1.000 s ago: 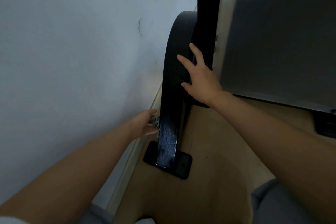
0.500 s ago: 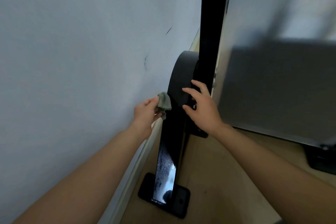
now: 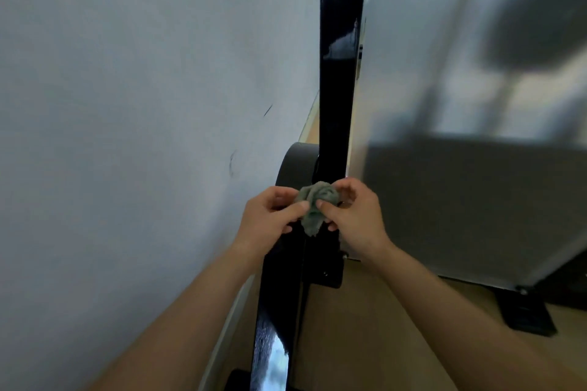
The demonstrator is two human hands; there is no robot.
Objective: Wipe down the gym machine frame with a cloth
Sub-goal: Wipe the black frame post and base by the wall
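Cloth in hand, off the metal: a crumpled grey-green cloth (image 3: 314, 205) sits bunched between a person's two hands, held just in front of the black upright post (image 3: 341, 89) of a gym machine frame and not visibly pressed to it. The left hand (image 3: 270, 216) pinches the cloth's left side between thumb and curled fingers. The right hand (image 3: 355, 216) pinches the right side the same way, the two thumbs nearly meeting over the wad. A loose tail of fabric hangs below them.

Behind the hands, a curved black brace (image 3: 293, 165) arcs out from the post toward the white wall (image 3: 127, 105), which carries a couple of dark scuff marks. Lower down, the slanted frame leg (image 3: 273, 346) runs to the floor. Its glossy face shows streaky reflections that may be damp, though that cannot be confirmed. A pale skirting board (image 3: 219, 336) lines the foot of the wall, and light wood flooring (image 3: 365, 336) lies to the right. A grey panel (image 3: 460, 206) on a black foot (image 3: 524, 311) stands beyond the post.

The step in hand appears to be adjusting the cloth's fold, not wiping itself. The next move likely calls for one hand to take the wad with a fresh face outward. That hand would then press it flat to the post or brace and stroke firmly along the metal. The tall upright above looks to be the largest stretch left within reach.
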